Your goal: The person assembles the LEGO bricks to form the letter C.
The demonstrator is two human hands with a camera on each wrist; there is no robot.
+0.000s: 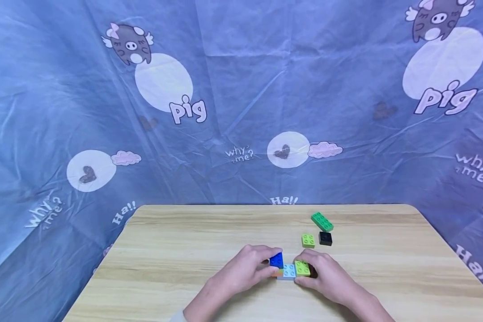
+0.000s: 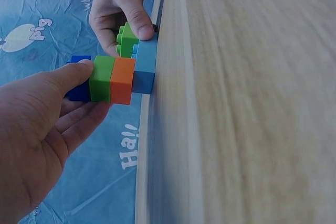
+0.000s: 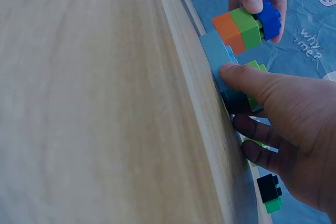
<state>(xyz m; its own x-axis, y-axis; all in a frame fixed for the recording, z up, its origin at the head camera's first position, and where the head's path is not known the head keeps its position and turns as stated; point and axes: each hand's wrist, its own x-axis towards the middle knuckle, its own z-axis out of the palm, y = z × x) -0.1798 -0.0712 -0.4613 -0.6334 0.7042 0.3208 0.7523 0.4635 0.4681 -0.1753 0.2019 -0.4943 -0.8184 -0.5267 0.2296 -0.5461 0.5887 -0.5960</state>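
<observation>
By the left hand (image 1: 244,268), thumb near and fingers far, a dark blue brick (image 1: 276,260) is pinched, apparently tilted, above a green brick (image 2: 101,80); it is best squared, then pressed straight down. On the near surface (image 1: 165,268), the light blue brick (image 1: 289,271) beneath is gripped by the right hand (image 1: 326,275).

The desk (image 1: 165,250) gives free passage left of the left hand (image 1: 243,270) and right of the right hand (image 1: 328,275). Between them, the light-blue brick (image 1: 289,271) bars the way. Beyond the right hand stand a lime-green four-stud brick (image 1: 307,241), a black brick (image 1: 325,239) and a green eight-stud brick (image 1: 322,221).
</observation>
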